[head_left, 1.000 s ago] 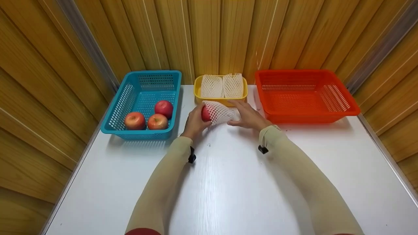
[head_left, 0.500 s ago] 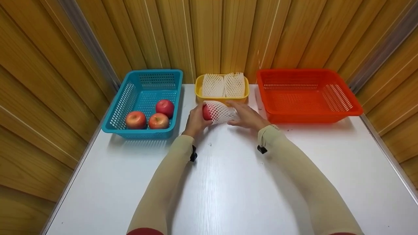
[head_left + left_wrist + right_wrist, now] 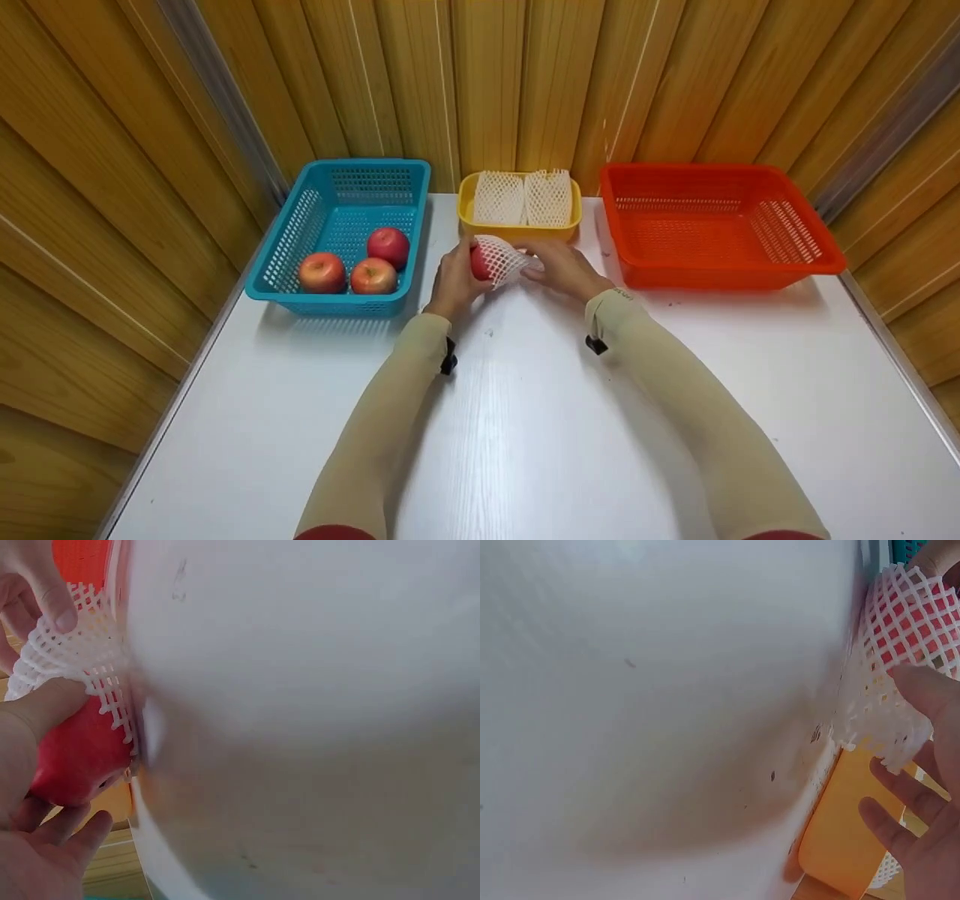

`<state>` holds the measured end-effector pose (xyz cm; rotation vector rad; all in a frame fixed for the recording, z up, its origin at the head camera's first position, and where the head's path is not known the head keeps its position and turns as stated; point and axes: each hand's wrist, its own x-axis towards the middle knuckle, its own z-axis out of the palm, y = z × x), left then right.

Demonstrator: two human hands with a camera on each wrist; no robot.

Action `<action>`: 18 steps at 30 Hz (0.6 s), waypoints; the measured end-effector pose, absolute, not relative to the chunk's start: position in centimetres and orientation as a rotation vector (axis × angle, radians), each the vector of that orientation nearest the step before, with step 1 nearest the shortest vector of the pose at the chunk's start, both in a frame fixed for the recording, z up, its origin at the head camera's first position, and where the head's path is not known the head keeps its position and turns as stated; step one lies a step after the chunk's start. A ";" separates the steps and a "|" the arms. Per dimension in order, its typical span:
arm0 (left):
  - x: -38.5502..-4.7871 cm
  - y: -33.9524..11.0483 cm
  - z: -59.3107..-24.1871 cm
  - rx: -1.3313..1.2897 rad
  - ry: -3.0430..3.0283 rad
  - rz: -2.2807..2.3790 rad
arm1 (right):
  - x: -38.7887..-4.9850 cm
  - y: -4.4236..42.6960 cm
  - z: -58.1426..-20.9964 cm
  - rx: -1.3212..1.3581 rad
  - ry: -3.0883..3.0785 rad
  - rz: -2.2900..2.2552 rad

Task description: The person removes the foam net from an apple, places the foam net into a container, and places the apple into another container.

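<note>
In my left hand [image 3: 454, 282] I grip a red apple [image 3: 79, 754], my thumb on one side and fingers curled under the other. A white foam net sleeve [image 3: 502, 261] covers the apple's right part; the end toward my left palm is bare. At the loose right end of the sleeve is my right hand [image 3: 564, 270], pinching the mesh between thumb and fingers. The right wrist view shows that thumb lying on the net [image 3: 907, 622], with red skin visible through the holes. Both hands are just in front of a yellow basket [image 3: 519, 231].
A blue basket [image 3: 259, 289] on the left holds three apples [image 3: 374, 276]. Flat foam nets [image 3: 499, 199] stand in the yellow basket. On the right is a red basket [image 3: 720, 276]. Wooden panels [image 3: 487, 82] wall the white table [image 3: 525, 420] behind and at the sides.
My right hand has moved slightly left, closer to the apple, and less loose net extends past it. The head view has shifted a little. My left hand keeps its grip on the apple.
</note>
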<state>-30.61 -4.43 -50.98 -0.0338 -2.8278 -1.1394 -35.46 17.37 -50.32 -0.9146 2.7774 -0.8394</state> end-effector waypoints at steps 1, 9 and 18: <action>-30.5 -4.5 -51.0 -0.028 -2.822 -1.133 | -35.5 17.3 -50.3 -0.933 2.786 -0.840; -29.8 -5.1 -51.4 -0.030 -2.784 -1.152 | -35.6 16.9 -50.0 -1.102 2.866 -0.729; -28.6 -6.4 -51.7 0.052 -2.745 -1.251 | -35.8 17.1 -49.0 -1.056 2.879 -0.730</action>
